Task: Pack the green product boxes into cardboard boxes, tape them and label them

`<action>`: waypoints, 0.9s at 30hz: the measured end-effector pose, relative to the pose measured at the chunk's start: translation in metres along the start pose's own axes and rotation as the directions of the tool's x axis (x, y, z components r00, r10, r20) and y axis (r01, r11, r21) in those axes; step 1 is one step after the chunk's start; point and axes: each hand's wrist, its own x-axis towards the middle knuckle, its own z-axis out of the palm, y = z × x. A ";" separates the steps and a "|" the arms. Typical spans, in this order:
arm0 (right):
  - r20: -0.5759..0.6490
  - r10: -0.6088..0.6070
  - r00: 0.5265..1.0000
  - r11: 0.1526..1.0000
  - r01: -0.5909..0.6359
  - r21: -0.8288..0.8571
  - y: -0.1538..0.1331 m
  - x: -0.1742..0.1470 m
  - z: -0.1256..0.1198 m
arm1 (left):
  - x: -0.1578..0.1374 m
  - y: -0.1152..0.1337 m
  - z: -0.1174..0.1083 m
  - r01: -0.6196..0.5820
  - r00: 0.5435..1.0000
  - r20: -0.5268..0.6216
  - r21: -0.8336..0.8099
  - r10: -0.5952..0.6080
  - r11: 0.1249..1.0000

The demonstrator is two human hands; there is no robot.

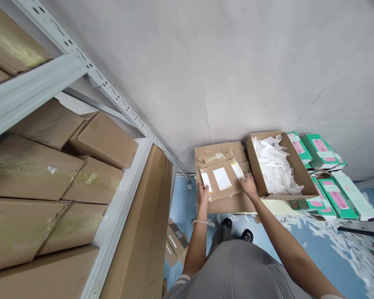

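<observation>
Grey wall (205, 62) backs the station. Left hand (204, 194) and right hand (249, 186) pinch opposite side edges of a taped cardboard piece (226, 166), lying between them over larger cardboard (237, 203); the paired grip presumably keeps it level. Close right of the right hand, an open carton (296, 164) of white strips (277, 170) restricts sideways clearance; green-and-pink boxes (338, 199) stand beyond. Shelving (34, 91) bounds the left hand's side.

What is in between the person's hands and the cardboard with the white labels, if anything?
Nothing that I can see. The left hand and right hand already touch the cardboard, one on each side. The box of white strips sits beside the right hand, not in between.
</observation>
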 end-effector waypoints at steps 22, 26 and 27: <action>-0.528 -0.091 0.844 0.815 0.368 0.448 0.017 -0.091 -0.137 | -0.112 0.137 0.023 -0.587 0.809 0.135 0.126 0.572 0.800; -0.650 -0.014 0.760 0.802 0.396 0.447 0.080 -0.122 -0.206 | -0.178 0.151 0.092 -0.664 0.729 0.266 0.048 0.631 0.746; -0.675 0.009 0.738 0.806 0.394 0.442 0.101 -0.131 -0.224 | -0.196 0.152 0.113 -0.677 0.708 0.300 0.028 0.639 0.736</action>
